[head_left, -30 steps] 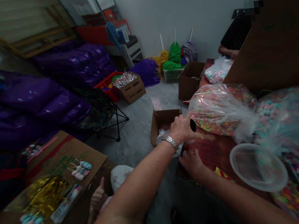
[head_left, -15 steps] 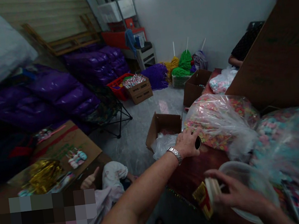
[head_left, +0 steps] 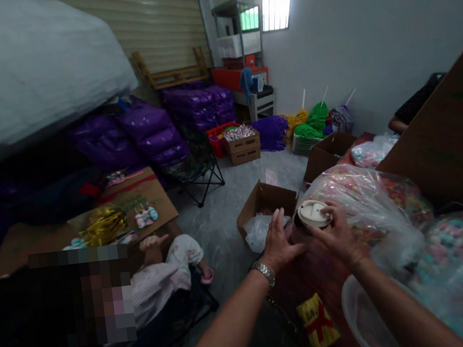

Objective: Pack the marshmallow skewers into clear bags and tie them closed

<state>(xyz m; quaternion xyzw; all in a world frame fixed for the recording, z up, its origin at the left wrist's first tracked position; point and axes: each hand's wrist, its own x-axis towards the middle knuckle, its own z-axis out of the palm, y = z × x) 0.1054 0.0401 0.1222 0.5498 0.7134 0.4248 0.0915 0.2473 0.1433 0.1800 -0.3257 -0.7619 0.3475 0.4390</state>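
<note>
Above the red tabletop, my right hand (head_left: 339, 233) grips an off-white round lid (head_left: 313, 212) between thumb and fingers. The lid is tilted over the mouth of a container, whose dark rim shows at its left; the hands and lid hide most of the container's body. My left hand (head_left: 280, 246), a metal watch at its wrist, is open with fingers spread just left of the container. I cannot tell whether it touches it. Nearer to me lie a gold packet with a red cross mark (head_left: 318, 324) and a clear plastic tub (head_left: 367, 319).
Clear bags of colourful small pieces (head_left: 356, 204) crowd the table's right side. An open cardboard box (head_left: 268, 200) stands beyond my left hand. A seated person (head_left: 156, 282) is at the left, beside a cardboard-topped surface (head_left: 157, 198). A folding chair (head_left: 197, 169) stands behind.
My right hand has carried the lid from beside the plastic tub up to the container's mouth. My left hand has let go of the container and spread its fingers. The view has turned left.
</note>
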